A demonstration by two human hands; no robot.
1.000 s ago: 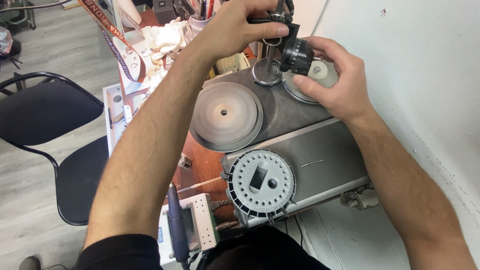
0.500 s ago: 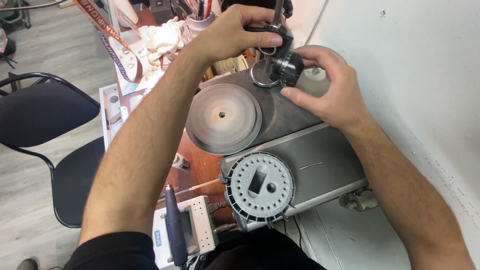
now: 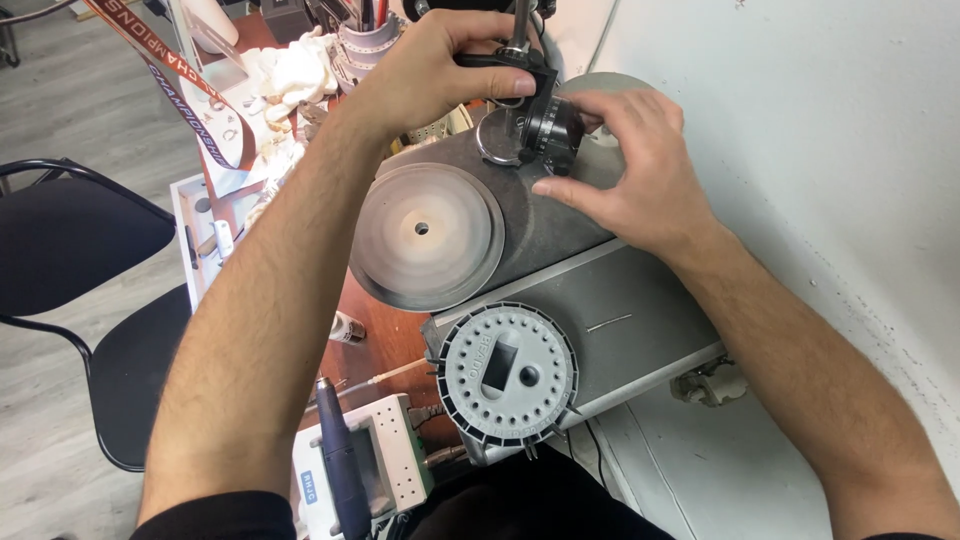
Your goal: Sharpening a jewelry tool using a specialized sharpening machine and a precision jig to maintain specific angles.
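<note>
Left hand [image 3: 430,75] grips the black arm [image 3: 510,65] of the upright metal post [image 3: 521,25] from above, right hand [image 3: 630,165] has closed in from the side and now pinches the black knurled cylinder [image 3: 552,128], fingertips on its rim, where a second ago it cupped it loosely lower down, so the work looks like fine adjusting, not carrying. Cylinder sits over the small metal disc [image 3: 497,140] at the far end of the grey machine [image 3: 600,310], beyond the big flat lap wheel [image 3: 425,232]; its long axis lies roughly level, face toward the left hand.
</note>
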